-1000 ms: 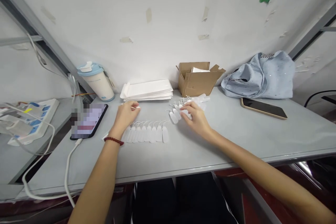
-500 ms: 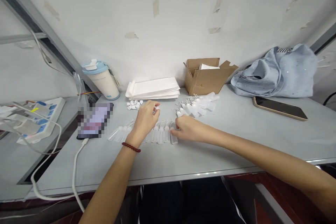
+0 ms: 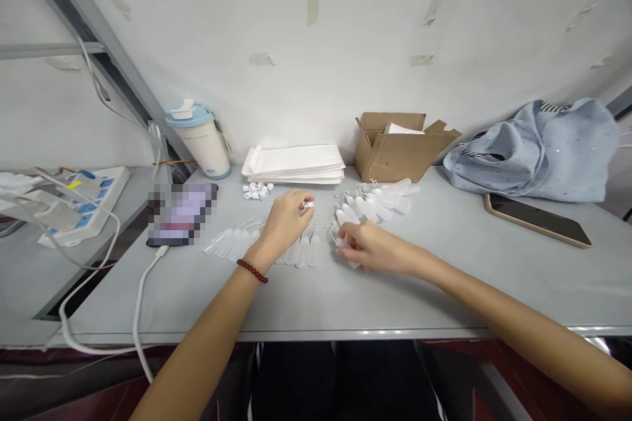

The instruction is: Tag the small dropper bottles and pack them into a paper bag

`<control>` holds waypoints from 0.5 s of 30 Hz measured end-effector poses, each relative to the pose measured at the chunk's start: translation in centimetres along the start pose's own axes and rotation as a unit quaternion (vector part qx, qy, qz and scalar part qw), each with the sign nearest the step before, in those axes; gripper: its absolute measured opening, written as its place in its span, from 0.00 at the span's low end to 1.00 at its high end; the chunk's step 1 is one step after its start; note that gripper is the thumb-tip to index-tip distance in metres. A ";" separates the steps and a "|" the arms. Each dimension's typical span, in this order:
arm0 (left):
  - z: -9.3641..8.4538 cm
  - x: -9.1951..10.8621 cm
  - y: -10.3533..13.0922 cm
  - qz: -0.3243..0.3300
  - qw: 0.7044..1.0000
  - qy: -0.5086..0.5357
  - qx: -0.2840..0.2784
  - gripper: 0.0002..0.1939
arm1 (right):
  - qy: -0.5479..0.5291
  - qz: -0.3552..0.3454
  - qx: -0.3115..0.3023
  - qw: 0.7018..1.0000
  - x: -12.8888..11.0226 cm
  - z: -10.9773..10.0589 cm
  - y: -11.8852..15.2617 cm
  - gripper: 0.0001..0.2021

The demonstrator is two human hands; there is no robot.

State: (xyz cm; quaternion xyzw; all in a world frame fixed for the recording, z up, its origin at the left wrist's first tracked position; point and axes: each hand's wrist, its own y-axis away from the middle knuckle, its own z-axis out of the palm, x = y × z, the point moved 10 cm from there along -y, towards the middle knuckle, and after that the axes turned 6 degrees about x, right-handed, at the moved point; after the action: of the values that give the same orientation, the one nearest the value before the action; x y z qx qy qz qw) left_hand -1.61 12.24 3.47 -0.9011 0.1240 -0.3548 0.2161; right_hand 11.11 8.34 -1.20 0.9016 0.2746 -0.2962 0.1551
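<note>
My left hand (image 3: 289, 220), with a red bead bracelet at the wrist, pinches a small white cap (image 3: 307, 204) between thumb and fingers. A translucent tube (image 3: 351, 263) with a thin looped string is between the fingertips of my right hand (image 3: 363, 245), low over the table. More translucent tubes lie in a row (image 3: 303, 253) beneath and beside my left hand. Behind my right hand is a pile of similar tubes (image 3: 372, 202). Several white caps (image 3: 257, 191) sit in a small heap behind my left hand.
White paper sleeves (image 3: 296, 163) are stacked by the wall, between a bottle (image 3: 202, 138) and an open cardboard box (image 3: 395, 154). On the right are a blue bag (image 3: 538, 151) and a phone (image 3: 538, 218). Another phone (image 3: 185, 214) with a cable and a power strip (image 3: 93, 200) are left.
My right hand has moved slightly right with a tube from the row's right end, now tilted. My left hand still pinches the cap, which shows more clearly. The camera view has shifted.
</note>
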 end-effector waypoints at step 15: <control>3.1 -0.3 1.2 -0.181 0.908 0.358 -0.116 0.13 | -0.373 -0.015 0.195 0.907 3.7 -6.1 -0.6 0.17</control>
State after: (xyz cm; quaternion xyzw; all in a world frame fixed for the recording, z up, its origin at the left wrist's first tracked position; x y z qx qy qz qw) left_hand 0.24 12.19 0.69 -0.7390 0.0683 -0.6700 -0.0173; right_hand 15.97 13.03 1.15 0.7333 0.1471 -0.6608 0.0624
